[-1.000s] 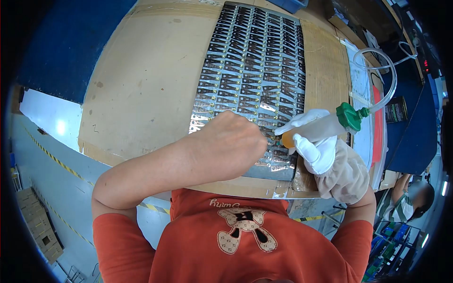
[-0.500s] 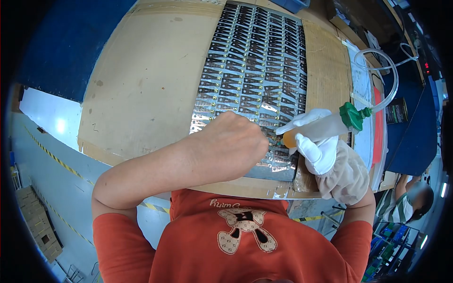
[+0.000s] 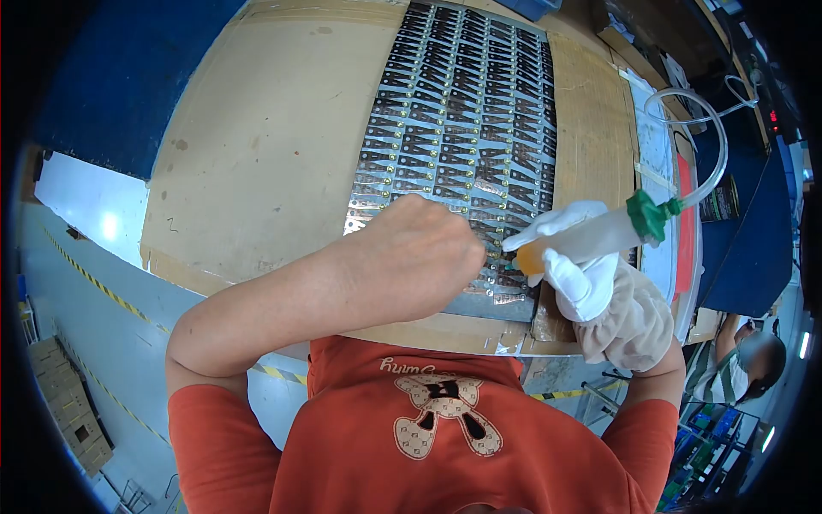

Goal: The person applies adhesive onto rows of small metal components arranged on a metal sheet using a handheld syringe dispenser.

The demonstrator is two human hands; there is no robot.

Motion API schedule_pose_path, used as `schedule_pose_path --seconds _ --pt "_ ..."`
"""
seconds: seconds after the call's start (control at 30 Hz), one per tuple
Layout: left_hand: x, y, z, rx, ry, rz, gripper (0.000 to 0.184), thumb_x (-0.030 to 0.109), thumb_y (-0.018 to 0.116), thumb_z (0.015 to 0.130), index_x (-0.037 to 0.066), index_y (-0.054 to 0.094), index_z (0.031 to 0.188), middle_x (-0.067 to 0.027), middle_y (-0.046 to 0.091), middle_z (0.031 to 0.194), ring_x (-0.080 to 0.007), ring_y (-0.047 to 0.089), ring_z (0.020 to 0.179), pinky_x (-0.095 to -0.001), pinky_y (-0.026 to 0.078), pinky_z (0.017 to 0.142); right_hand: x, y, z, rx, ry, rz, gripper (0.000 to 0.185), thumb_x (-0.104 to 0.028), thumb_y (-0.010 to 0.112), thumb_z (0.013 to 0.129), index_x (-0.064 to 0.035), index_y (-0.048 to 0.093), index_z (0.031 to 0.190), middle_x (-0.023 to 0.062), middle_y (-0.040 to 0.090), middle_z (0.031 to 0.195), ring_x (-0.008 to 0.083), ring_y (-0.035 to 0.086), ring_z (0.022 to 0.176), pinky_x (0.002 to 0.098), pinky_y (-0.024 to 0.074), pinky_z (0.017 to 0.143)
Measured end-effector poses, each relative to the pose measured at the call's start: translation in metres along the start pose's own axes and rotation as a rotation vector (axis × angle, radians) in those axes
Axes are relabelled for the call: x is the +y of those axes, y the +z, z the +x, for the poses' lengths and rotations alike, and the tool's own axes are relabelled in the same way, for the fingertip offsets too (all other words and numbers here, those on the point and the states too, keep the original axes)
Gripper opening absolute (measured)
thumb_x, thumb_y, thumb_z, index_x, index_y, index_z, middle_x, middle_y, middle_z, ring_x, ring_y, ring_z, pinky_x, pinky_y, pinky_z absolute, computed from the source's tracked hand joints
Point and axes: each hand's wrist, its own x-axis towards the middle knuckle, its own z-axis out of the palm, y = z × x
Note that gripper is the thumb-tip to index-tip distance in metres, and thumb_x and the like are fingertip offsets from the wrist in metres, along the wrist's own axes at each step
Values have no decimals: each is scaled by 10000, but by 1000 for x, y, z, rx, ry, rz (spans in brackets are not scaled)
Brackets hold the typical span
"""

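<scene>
In the head view, my right hand (image 3: 582, 278), in a white glove, is closed around a translucent dispensing syringe (image 3: 597, 236). Amber material shows at its lower end, and a green cap (image 3: 651, 218) tops it. The syringe slants down to the left, its tip close to a grey tray (image 3: 488, 307) covered in rows of small tapered metal pieces (image 3: 445, 141) with gold-coloured dots. My bare left hand (image 3: 428, 248) is curled over the near part of the tray, back of the hand upward. Its fingertips, and anything in them, are hidden.
Cardboard (image 3: 257, 154) covers the table on both sides of the tray. A clear hose (image 3: 717, 158) runs from the green cap to equipment at the right. A blue bin (image 3: 531, 7) stands at the far edge. Another person (image 3: 728, 368) is at the lower right.
My right hand and the syringe have shifted slightly to the right. My left hand has moved only a little and stays curled.
</scene>
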Motion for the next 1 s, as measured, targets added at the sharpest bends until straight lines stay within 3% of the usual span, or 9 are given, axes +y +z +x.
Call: schedule_pose_path --seconds 0.2,0.8,1.0 --pt "5 -2 -4 -4 13 21 129 54 555 710 -9 623 800 -160 584 608 -288 611 590 -375 462 509 0 -3 -1 39 106 -234 251 -69 661 723 -7 531 928 105 623 862 177 601 780 308 484 688" --pt "7 0 -3 19 28 -24 89 57 550 709 -12 601 734 -167 563 577 -310 597 561 -388 445 481 9 -1 0 81 11 -206 240 -85 680 700 -7 554 888 96 627 840 173 596 752 307 479 675" --pt "5 2 -3 28 35 -20 100 62 546 714 -16 605 740 -166 563 575 -307 596 551 -386 444 472 3 -2 -1 88 92 -180 248 -100 681 702 -4 554 891 96 627 834 171 595 750 306 478 672"
